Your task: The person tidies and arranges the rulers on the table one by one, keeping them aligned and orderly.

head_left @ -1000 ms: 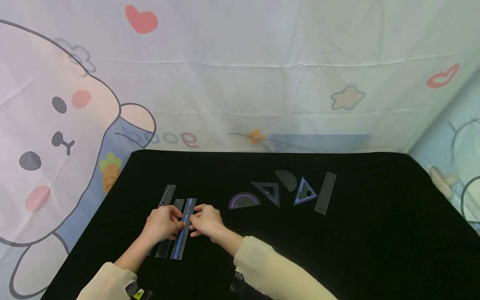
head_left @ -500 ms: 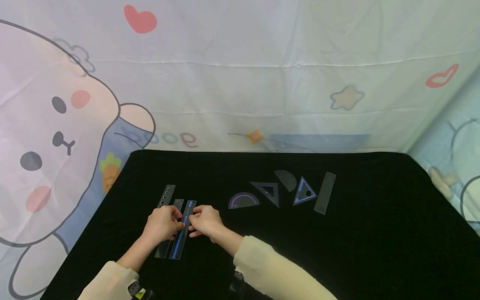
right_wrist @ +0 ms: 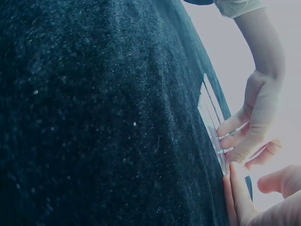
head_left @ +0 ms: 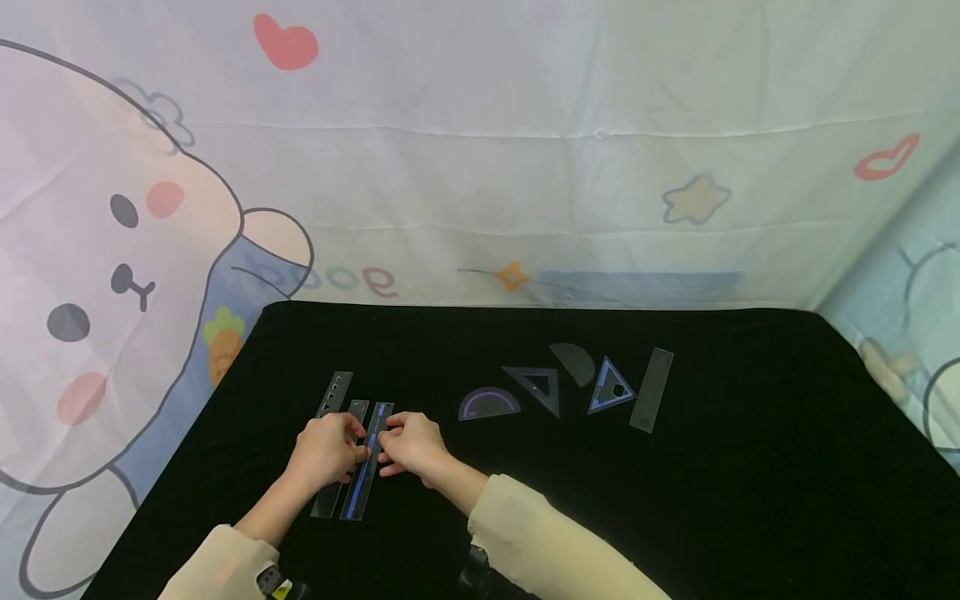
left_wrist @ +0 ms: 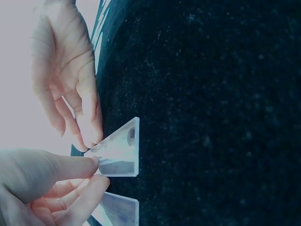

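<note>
Looks like small fabric-walled booth; type of room or building around it cannot be told. Pale creased backdrop [head_left: 487, 92], printed with cartoon animal [head_left: 127, 325], carrot [head_left: 223, 350], hearts [head_left: 288, 44], star [head_left: 697, 200], lettering [head_left: 342, 277], hanging behind worktop [head_left: 750, 500]. Second printed sheet [head_left: 930, 217] at right, meeting backdrop in corner. Black cloth [right_wrist: 94, 117] over worktop, fuzzy in wrist views.

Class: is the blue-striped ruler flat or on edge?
Flat: the head view shows the blue-striped ruler broad face up on the black cloth.

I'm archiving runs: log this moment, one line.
left hand: at blue-striped ruler, left edge | right hand: at right edge | black cloth: beneath
</note>
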`<state>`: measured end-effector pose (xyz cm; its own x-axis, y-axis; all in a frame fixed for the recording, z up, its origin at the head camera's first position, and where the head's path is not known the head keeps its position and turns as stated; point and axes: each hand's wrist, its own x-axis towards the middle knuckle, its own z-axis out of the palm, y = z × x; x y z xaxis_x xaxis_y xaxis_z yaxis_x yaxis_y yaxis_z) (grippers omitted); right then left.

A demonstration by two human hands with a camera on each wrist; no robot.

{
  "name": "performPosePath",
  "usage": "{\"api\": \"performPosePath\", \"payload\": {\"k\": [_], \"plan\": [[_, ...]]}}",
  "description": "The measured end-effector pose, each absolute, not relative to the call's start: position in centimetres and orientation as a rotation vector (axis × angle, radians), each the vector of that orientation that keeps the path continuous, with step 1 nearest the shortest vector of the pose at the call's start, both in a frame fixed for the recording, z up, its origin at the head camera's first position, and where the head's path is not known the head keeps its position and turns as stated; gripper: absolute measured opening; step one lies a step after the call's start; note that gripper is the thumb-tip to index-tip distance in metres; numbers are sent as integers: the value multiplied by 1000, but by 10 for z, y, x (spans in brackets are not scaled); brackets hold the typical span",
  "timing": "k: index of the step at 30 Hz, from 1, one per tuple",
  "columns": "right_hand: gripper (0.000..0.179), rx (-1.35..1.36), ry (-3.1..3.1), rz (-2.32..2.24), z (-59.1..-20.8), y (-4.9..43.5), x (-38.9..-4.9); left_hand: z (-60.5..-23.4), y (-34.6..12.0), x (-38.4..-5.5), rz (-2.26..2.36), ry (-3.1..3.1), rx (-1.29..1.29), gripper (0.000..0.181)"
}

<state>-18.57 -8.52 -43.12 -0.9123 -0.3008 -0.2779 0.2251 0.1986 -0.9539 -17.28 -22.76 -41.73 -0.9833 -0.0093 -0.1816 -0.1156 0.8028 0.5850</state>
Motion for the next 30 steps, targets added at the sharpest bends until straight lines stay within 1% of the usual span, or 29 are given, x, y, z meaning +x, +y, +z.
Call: {"api": "performPosePath", "payload": {"k": [15,24,30], "plan": [[34,-106,2072,-1751,-434,-84,-187,-416,-228,-173,897,2830,-73,21],[27,-307,2187,-1652,-434,-76,-187,-413,-229,-174,915,2842,-76,21],[23,-463,2320,-1512,-431,-68,-191,-411,-229,-175,897,2905,-13,19]]}}
